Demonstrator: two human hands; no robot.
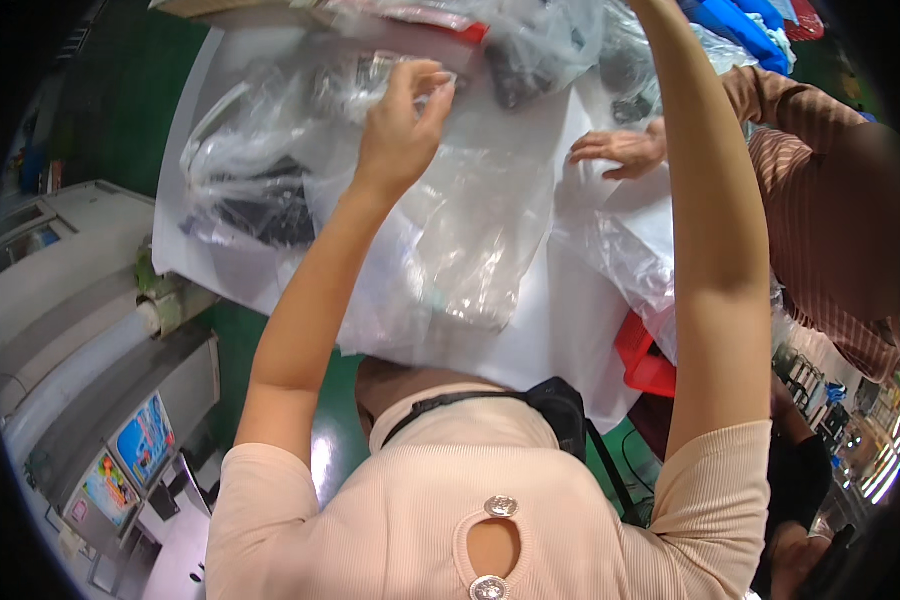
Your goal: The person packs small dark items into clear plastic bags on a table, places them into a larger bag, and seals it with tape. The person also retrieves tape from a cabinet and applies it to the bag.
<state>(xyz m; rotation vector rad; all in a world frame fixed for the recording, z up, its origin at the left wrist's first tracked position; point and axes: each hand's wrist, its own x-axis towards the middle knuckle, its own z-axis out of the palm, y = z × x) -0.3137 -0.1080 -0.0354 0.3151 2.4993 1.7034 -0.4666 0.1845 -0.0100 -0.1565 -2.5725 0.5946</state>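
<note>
I see the white surface (pixel 560 330) filling most of the view, reaching from the near centre to the far edge. Clear plastic bags are strewn over it. On the far left lies a large clear bag holding dark parts (pixel 255 195). In the middle hangs a clear plastic bag (pixel 475 240), limp and looking empty, its lower end resting on the surface. Farther back, at centre, lies another filled bag (pixel 535 50). A red tray (pixel 645 360) peeks out under the near right edge of the surface, and a grey machine (pixel 80 290) stands off to the left.

My left hand (pixel 402 120) is raised at the far centre-left, fingers pinched together on the top edge of the clear plastic bag, holding it up. My right arm (pixel 710 230) reaches far and high on the right; its hand is out of view beyond the top edge, so I cannot tell its state. A co-worker's hand (pixel 625 150), from a striped sleeve, rests flat on the surface at the far right.

My reading is that the bagging is midway: several bags are filled, and this one looks unfilled.
</note>
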